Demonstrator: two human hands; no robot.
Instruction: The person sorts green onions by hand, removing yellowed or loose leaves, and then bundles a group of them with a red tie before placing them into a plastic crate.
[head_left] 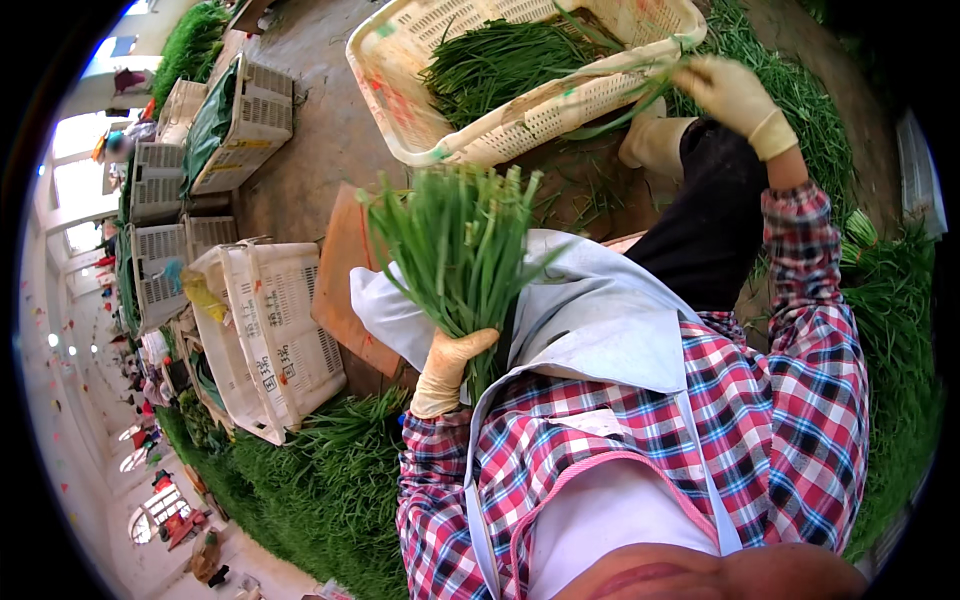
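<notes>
My gloved left hand (456, 362) is closed around a thick bunch of garlic chives (455, 235), held upright over my lap with the cut ends up. My right hand (715, 90), also gloved and blurred by motion, is at the near right rim of a cream plastic crate (520, 130). A few loose chive leaves (615, 118) trail leftward from its fingers across the crate's rim. Inside that crate lies a heap of chives (505, 65). A pale grey apron (600, 310) covers my lap.
Piles of loose chives lie to my left (310, 490) and right (890, 350). A white slotted crate (280, 340) stands at left beside a brown board (350, 280). More crates (240, 125) stand farther back. Scattered leaves litter the floor (585, 195) by my boot (655, 140).
</notes>
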